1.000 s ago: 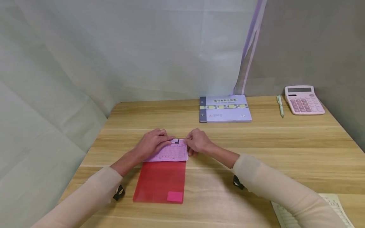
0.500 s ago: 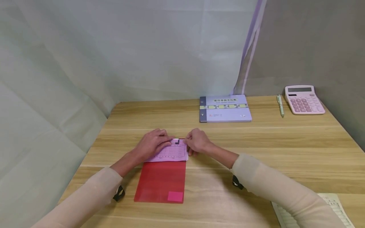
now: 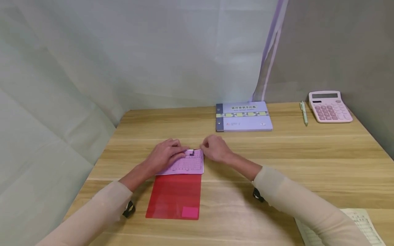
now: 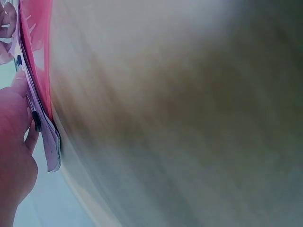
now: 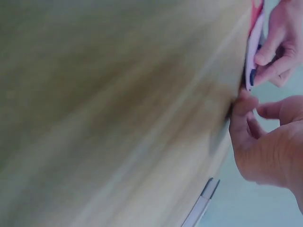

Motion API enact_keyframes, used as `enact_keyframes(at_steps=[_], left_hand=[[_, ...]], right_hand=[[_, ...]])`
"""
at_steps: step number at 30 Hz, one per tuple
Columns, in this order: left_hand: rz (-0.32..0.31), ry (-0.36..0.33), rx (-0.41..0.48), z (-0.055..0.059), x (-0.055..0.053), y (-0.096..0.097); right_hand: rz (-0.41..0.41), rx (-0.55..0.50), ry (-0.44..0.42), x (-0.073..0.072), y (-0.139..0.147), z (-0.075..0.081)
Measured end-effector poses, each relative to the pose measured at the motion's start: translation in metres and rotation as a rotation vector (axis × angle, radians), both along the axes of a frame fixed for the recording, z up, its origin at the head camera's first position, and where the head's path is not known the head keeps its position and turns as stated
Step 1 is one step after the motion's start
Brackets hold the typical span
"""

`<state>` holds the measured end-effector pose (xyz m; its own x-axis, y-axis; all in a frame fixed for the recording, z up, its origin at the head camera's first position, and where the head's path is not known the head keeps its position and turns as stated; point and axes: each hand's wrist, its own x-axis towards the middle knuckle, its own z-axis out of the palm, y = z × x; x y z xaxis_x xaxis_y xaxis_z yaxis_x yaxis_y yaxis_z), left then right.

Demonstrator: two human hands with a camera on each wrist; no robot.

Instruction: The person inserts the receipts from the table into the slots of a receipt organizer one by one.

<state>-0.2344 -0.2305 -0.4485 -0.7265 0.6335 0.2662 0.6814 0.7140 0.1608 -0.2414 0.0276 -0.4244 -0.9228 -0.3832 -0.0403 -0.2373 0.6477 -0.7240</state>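
Observation:
In the head view, a stack of pink printed forms (image 3: 184, 165) lies over the top part of a translucent red folder (image 3: 175, 194), which carries a pink label near its lower corner. A silver clip with a black end (image 3: 191, 152) sits at the forms' top edge. My left hand (image 3: 164, 155) grips that edge beside the clip, thumb on the sheets. My right hand (image 3: 216, 148) is at the top right corner, fingers loosely bent; in the right wrist view its fingertip touches the edge and the thumb stands apart. The underside of the stack is hidden.
A bank deposit journal (image 3: 244, 117) lies at the back of the wooden table (image 3: 246, 205). To its right are a green pen (image 3: 303, 113) and a pink calculator (image 3: 330, 106). A printed sheet (image 3: 358, 218) lies partly under the right sleeve.
My right hand has shifted slightly to the right and up, and its lower fingers no longer show beside the forms' edge. The left hand keeps its grip in the same place.

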Motion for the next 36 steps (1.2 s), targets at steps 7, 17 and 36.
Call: enact_keyframes(at_steps=[7,17,36], left_hand=[[-0.034,0.023,0.03,0.001,0.001,0.001],[-0.068,0.067,0.04,-0.004,-0.001,-0.001],[-0.049,0.067,-0.01,-0.004,-0.001,-0.001]], right_hand=[[0.062,-0.119,-0.294,0.007,0.0,0.008],[-0.018,-0.184,-0.315,0.017,-0.003,0.007],[-0.1,-0.236,-0.352,0.022,-0.006,0.006]])
